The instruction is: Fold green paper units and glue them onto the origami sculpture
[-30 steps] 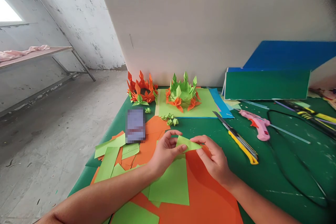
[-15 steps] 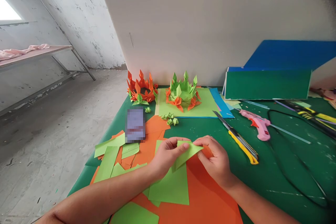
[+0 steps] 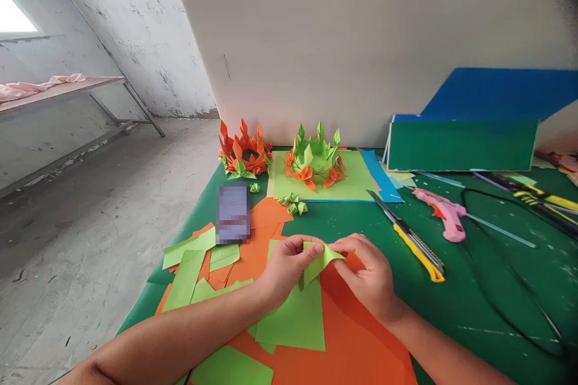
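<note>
A small folded piece of light green paper (image 3: 317, 267) is held up between my two hands. My left hand (image 3: 289, 267) is closed on its left side, thumb on top. At the paper's upper right edge, my right hand (image 3: 368, 271) pinches it between thumb and fingers. The paper bends upward between the two grips. Below it lies a flat light green sheet (image 3: 293, 322) on a large orange sheet (image 3: 361, 337). Several green paper offcuts (image 3: 185, 280) are spread to the left of my left hand.
Behind stand an orange paper crown (image 3: 244, 153) and a green paper crown (image 3: 318, 159). Small green paper flowers (image 3: 293, 203) and a blurred-out phone-like object (image 3: 233, 213) lie nearer. Rightward are a yellow utility knife (image 3: 413, 243), a pink glue gun (image 3: 445, 213) and its black cord.
My right hand has shifted slightly left and closer to my left hand. The paper's right corner, flat before, now curves between the fingers.
</note>
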{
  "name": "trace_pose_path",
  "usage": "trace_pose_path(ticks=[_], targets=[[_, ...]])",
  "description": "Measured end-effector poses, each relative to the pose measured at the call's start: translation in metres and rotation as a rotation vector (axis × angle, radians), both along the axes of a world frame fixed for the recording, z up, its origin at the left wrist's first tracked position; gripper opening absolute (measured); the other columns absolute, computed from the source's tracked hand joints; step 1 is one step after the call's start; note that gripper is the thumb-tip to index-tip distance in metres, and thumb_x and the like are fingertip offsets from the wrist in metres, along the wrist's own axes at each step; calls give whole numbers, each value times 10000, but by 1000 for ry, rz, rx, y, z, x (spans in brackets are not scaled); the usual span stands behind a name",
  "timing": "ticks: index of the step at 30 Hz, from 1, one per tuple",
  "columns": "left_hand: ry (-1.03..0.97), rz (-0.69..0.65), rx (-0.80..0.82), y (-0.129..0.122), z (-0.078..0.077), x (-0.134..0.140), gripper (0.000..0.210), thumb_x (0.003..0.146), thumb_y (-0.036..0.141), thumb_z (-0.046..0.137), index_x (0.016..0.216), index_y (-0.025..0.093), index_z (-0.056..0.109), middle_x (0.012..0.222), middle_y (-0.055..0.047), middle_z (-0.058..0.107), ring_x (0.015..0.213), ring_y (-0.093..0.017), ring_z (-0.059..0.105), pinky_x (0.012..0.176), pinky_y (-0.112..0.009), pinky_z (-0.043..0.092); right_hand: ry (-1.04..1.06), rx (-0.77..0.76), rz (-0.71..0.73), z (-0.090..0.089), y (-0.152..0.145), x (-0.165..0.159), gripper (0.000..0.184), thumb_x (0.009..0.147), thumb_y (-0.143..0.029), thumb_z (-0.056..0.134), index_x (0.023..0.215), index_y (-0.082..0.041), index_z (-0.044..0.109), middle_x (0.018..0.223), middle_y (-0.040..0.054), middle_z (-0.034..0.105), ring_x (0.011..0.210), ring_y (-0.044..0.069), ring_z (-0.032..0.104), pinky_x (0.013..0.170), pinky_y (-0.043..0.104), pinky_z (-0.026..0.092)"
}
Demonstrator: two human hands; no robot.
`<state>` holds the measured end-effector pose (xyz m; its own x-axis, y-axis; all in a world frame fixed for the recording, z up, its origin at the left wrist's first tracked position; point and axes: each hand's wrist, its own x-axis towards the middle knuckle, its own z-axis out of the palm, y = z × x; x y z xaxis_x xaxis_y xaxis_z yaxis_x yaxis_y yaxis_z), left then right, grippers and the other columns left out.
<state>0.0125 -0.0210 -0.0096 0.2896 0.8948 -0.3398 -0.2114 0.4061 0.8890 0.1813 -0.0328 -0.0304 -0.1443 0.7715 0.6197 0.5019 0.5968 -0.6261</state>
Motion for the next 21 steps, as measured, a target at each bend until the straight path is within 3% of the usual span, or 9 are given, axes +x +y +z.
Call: trace_pose_path(ticks=[4, 7, 11, 21], targets=[[-47, 57, 65, 0, 0, 1, 347, 663, 431, 776, 864, 203, 608, 638, 50, 536, 527, -64, 448, 486, -184, 327, 34, -28, -54, -4, 1, 1, 179, 812, -95, 591, 908, -246, 595, 799, 4, 627, 726, 163, 560, 666, 308, 467], [38, 42, 85, 0, 0, 1, 333, 676, 459, 753, 794, 162, 661, 707, 1, 595, 589, -78, 485, 538, -201, 367, 25, -23, -65, -5, 0, 2, 170, 815, -101, 593, 902, -247, 596, 796, 3, 632, 728, 164, 562, 677, 312, 467], [94, -8, 39, -1, 0, 1, 402, 645, 450, 776, 896, 144, 702, 762, -45, 649, 635, -105, 530, 560, -222, 383, -6, -25, -82, -2, 0, 2, 144, 832, -124, 597, 905, -247, 602, 771, 1, 630, 711, 165, 556, 655, 310, 454], [116, -22, 39, -1, 0, 0, 477, 579, 442, 818, 931, 149, 685, 654, -5, 616, 553, -98, 532, 504, -215, 370, -136, 58, -88, 5, 4, 2, 106, 834, -146, 628, 885, -236, 608, 846, 23, 660, 819, 195, 565, 729, 346, 434]])
